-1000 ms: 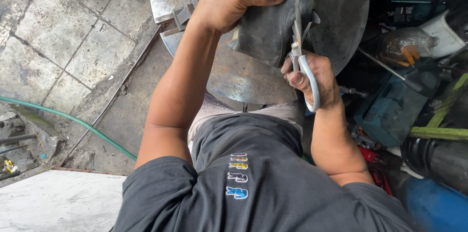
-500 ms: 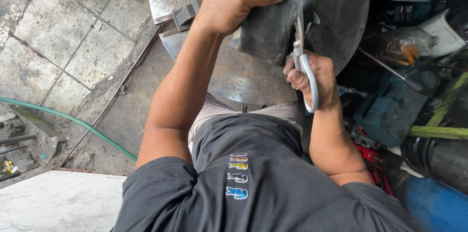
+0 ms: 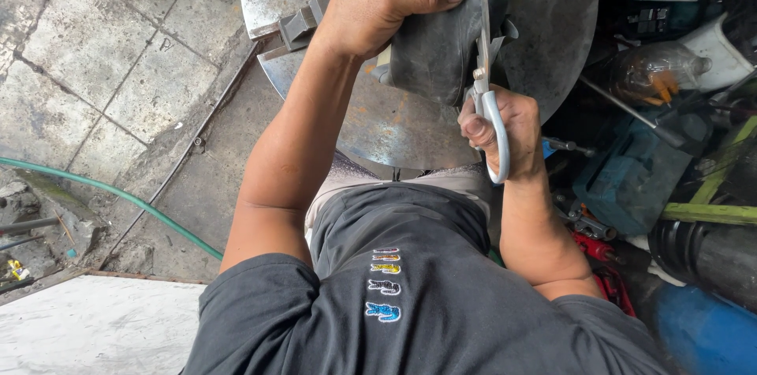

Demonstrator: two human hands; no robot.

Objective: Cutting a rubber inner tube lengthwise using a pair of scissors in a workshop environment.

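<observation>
My left hand (image 3: 378, 0) grips a sheet of black rubber (image 3: 441, 36) from above, thumb pressed across its face. My right hand (image 3: 505, 126) holds a pair of scissors with pale grey handles (image 3: 490, 119). The blades point up along the rubber's right edge, partly in the material. Both hands work over a round steel plate (image 3: 552, 28) in front of my lap.
A green hose (image 3: 118, 197) crosses the tiled floor at left. A metal clamp (image 3: 296, 28) sits on the plate's left rim. Tools, a teal case (image 3: 631, 178), a clear bottle (image 3: 650, 71) and a blue drum (image 3: 702, 328) crowd the right. A white slab (image 3: 87, 328) lies bottom left.
The view has shifted slightly. My right hand with the scissors has edged upward along the rubber's edge; my left hand keeps the same grip.
</observation>
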